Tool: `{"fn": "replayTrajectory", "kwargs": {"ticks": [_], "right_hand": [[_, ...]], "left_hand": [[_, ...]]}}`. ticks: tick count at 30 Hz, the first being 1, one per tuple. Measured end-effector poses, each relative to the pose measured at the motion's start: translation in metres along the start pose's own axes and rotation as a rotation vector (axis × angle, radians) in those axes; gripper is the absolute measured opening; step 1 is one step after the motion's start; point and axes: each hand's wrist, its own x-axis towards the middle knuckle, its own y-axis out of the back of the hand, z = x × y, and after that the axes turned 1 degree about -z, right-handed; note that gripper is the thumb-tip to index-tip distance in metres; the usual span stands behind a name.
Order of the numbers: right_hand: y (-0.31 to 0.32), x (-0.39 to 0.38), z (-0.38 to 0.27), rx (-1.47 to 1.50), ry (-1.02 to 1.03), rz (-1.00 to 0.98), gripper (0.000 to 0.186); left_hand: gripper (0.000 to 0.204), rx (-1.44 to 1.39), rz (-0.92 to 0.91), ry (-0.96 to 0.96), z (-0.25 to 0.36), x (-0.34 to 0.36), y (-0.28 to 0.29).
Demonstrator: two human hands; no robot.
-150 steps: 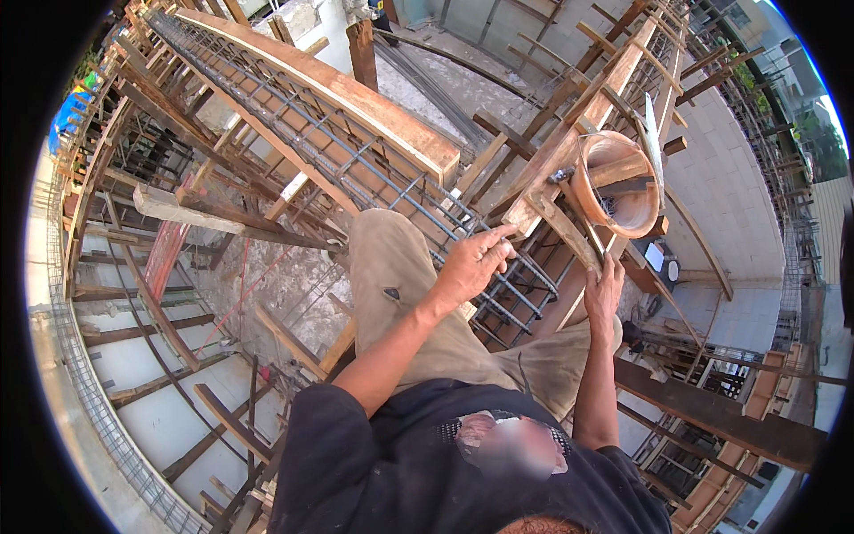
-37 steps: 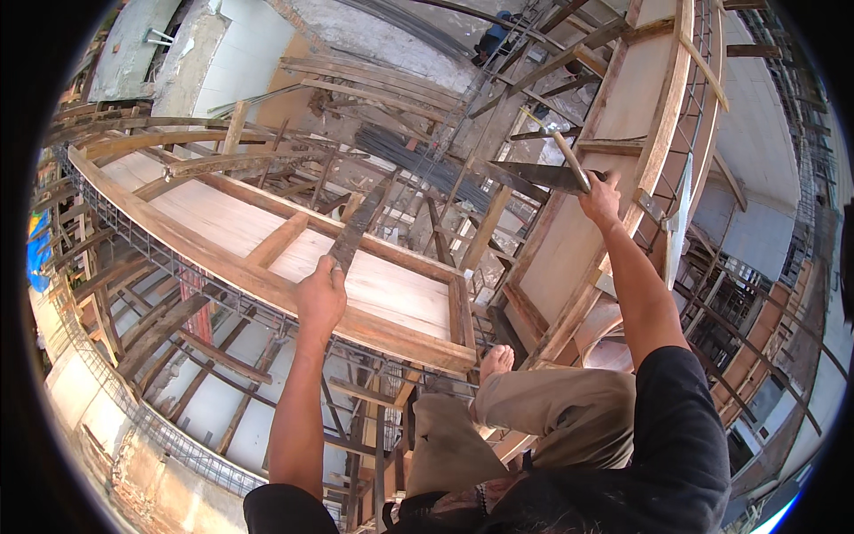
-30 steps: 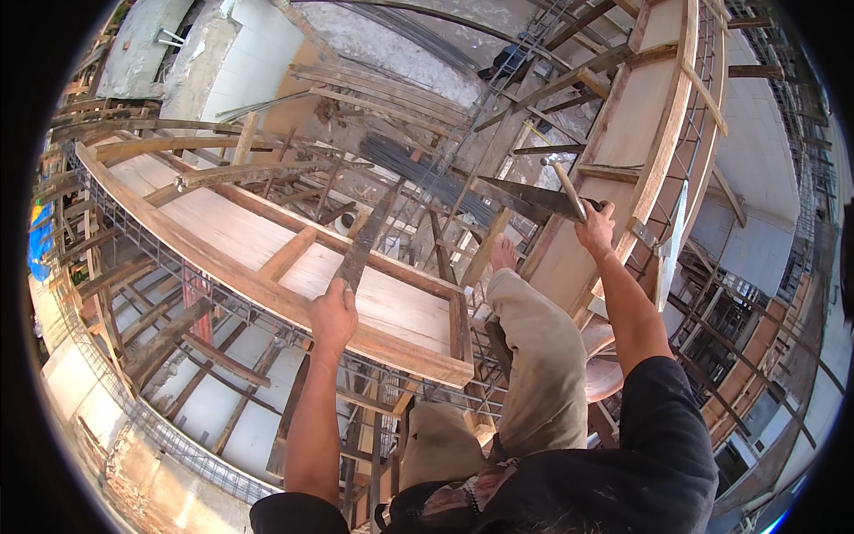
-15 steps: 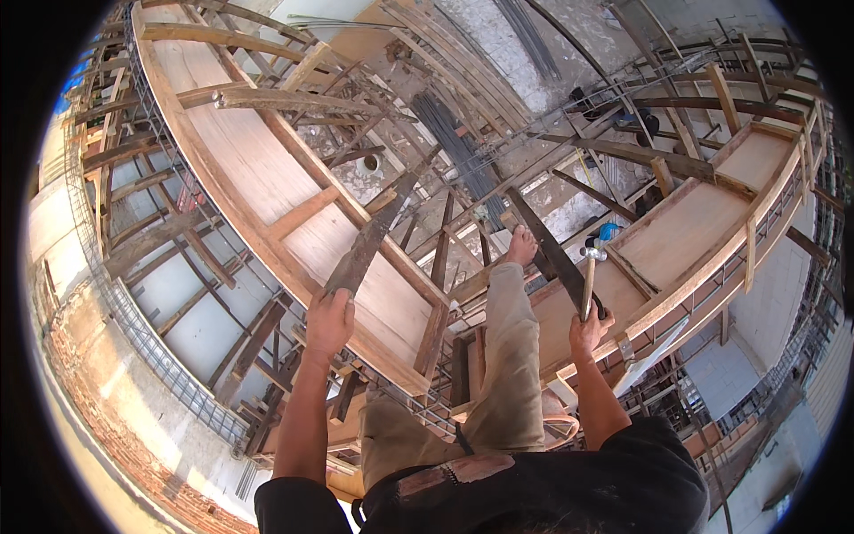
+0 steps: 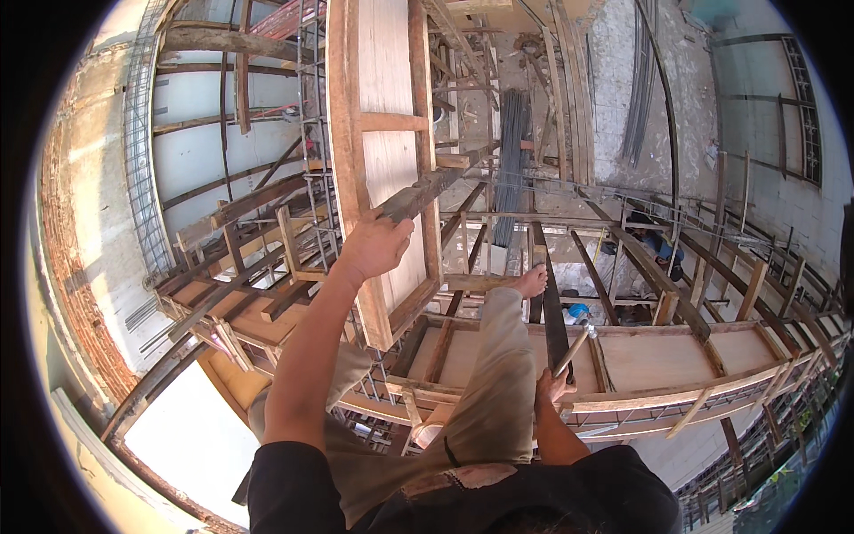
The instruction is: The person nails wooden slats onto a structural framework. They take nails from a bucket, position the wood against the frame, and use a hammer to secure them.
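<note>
My left hand (image 5: 378,245) is closed round the near end of a weathered timber (image 5: 418,194). This timber lies across a long plywood formwork trough (image 5: 384,165) edged with wooden battens. To the right, my right hand (image 5: 553,387) grips the wooden handle of a hammer (image 5: 574,347), its metal head pointing up and away. A dark narrow plank (image 5: 553,307) runs away from beside that hand; whether the fingers also touch it, I cannot tell. My bare foot (image 5: 534,280) is propped on the wooden framing between the two hands.
Another plywood trough (image 5: 640,351) stretches to the right behind the hammer. Far below lies a bundle of steel bars (image 5: 511,169). Wire-tied rebar cages (image 5: 142,151) and crossing props stand on the left, with open drops between beams. A blue object (image 5: 577,311) sits near the hammer head.
My view has swung to the left, so the left trough now looks nearly upright. My left hand still holds the timber, and my right hand keeps the hammer, now lower in view.
</note>
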Motion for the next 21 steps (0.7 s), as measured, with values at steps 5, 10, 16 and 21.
{"fn": "replayTrajectory", "kwargs": {"ticks": [5,10,16,21], "right_hand": [[0.018,0.013,0.005,-0.145,-0.014,-0.163,0.069],[0.052,0.060,-0.008,-0.355,0.131,-0.319,0.070],[0.070,0.033,-0.193,0.223,0.468,-0.839,0.055],[0.075,-0.096,-0.380,0.491,1.080,-0.873,0.041]], "left_hand": [[0.010,-0.030,0.106,-0.036,-0.003,-0.009,-0.009],[0.013,-0.098,0.088,0.028,0.001,-0.004,-0.007],[0.019,-0.192,0.151,0.060,0.001,-0.017,0.001],[0.020,-0.286,0.171,0.111,0.002,-0.015,-0.007]]}}
